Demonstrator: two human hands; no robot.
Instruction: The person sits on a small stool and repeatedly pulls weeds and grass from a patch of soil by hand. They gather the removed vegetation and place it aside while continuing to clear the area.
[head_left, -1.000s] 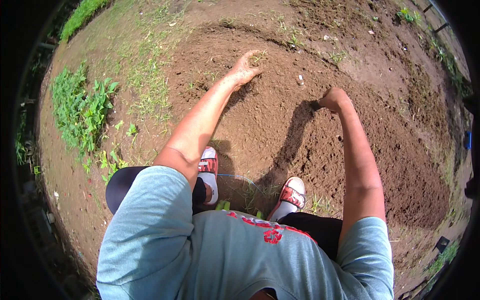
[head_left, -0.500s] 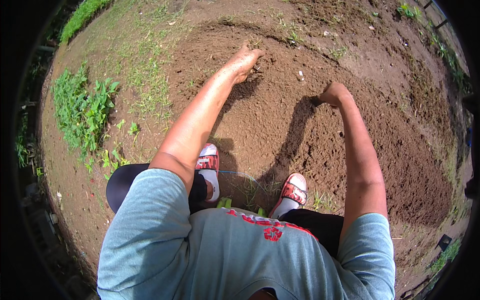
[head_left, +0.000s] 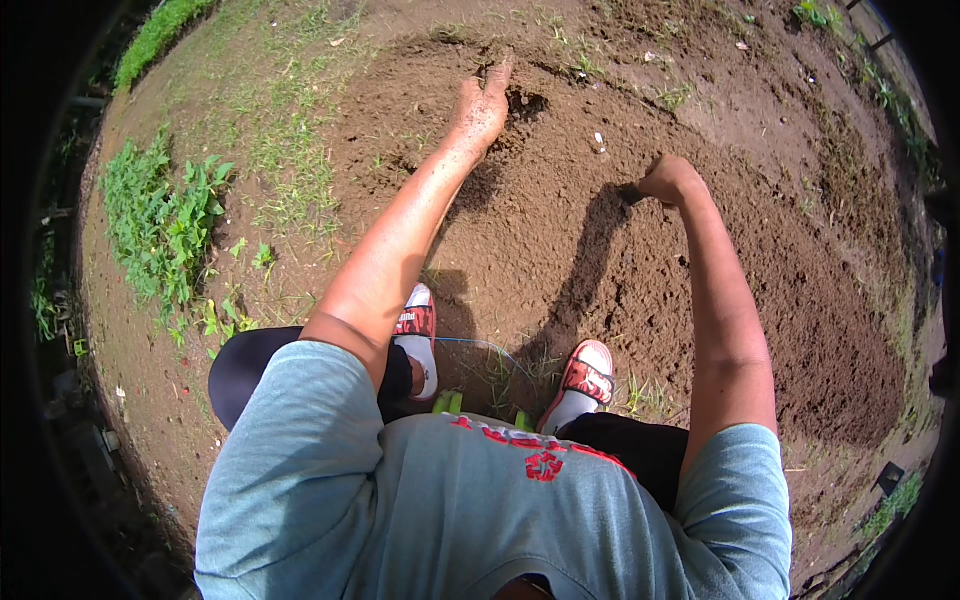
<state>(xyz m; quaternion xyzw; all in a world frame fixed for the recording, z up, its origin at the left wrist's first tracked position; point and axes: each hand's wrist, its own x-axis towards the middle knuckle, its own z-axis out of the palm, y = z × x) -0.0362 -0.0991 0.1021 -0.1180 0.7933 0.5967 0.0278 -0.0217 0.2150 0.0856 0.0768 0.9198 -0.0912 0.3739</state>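
Note:
At the upper middle, my left hand reaches into loose brown soil, its fingers around what looks like a small tuft of grass, partly hidden. A dark hollow shows in the dirt just right of it. Farther right and lower, my right hand is closed on a dark object, mostly hidden by the fist and merging with its long shadow. A small white bit lies on the soil between the hands.
Both feet, in red-patterned sandals, stand at the lower middle, with a thin blue line between them. Leafy weeds and patchy grass grow on the left. Short dark posts stand at the upper right.
My left hand has moved away from me, up and slightly left, with the grassy bit at its fingers, exposing the hollow. My right hand has shifted slightly farther forward, still closed.

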